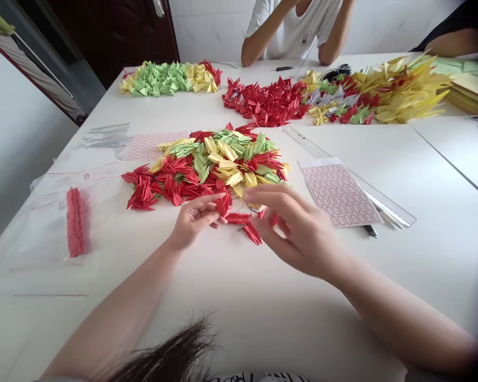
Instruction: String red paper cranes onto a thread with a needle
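Observation:
My left hand (197, 217) pinches a red folded paper crane (223, 205) between thumb and fingers, just above the table. To its right my right hand (298, 228) hovers, a little blurred, with thumb and forefinger apart. Red paper pieces lie behind and below its fingers; I see no held thing clearly. Between the hands lie a few loose red folded paper cranes (252, 233), and a thin dark thread or wire shows near the fingertips. Just beyond both hands spreads a pile of red, yellow and green folded paper cranes (223, 159).
At left, a red strip-shaped bundle (75, 223) rests on clear plastic bags (35, 239). A label sheet (338, 192), a clear ruler (402, 215) and a pen (370, 231) lie at right. Further paper piles (266, 101) stand before a person in a white shirt (295, 32).

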`<action>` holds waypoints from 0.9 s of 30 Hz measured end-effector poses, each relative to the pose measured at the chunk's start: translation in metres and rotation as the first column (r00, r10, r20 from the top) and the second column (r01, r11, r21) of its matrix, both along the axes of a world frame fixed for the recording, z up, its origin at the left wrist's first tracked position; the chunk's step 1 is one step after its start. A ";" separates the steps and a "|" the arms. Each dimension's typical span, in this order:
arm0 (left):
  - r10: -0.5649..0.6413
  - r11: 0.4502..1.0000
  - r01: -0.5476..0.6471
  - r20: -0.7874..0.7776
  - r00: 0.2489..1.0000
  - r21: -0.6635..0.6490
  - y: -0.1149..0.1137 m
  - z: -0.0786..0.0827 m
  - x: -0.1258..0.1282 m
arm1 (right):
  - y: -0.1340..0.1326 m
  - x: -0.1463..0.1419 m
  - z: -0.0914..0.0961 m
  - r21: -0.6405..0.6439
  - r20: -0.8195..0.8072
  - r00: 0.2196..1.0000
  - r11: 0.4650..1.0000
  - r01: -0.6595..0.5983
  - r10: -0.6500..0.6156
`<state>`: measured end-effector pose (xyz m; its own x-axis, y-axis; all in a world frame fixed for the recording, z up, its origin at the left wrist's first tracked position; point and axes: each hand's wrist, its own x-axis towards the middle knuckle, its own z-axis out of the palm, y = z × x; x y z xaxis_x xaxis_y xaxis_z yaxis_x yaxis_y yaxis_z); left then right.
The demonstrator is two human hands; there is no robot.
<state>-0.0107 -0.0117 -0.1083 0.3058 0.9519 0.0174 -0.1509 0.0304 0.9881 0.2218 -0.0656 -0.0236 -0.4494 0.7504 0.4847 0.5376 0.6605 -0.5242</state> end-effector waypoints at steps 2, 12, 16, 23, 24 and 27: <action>-0.022 0.999 0.022 -0.014 1.000 -0.037 -0.001 0.001 0.001 | 0.021 -0.008 -0.017 -0.102 0.038 0.999 0.994 0.032 -0.029; -0.048 0.993 0.046 -0.018 0.999 -0.107 -0.002 0.005 0.004 | 0.027 -0.016 -0.042 -0.312 -0.035 0.999 0.950 0.015 -0.027; -0.075 0.991 0.069 -0.051 0.996 -0.118 -0.002 0.008 0.006 | 0.026 -0.018 -0.048 -0.264 0.038 0.999 0.964 0.030 -0.021; -0.045 0.997 0.038 -0.104 0.994 -0.066 0.000 0.008 0.010 | 0.022 -0.015 -0.038 -0.246 0.250 0.967 0.969 0.013 0.051; -0.039 0.997 0.033 -0.094 0.995 -0.066 0.001 0.008 0.010 | 0.022 -0.014 -0.034 -0.265 0.271 0.960 0.964 0.001 0.073; -0.002 0.997 -0.002 -0.049 0.999 -0.077 0.002 0.006 0.009 | 0.026 -0.006 -0.015 -0.362 0.351 0.928 0.932 0.011 0.126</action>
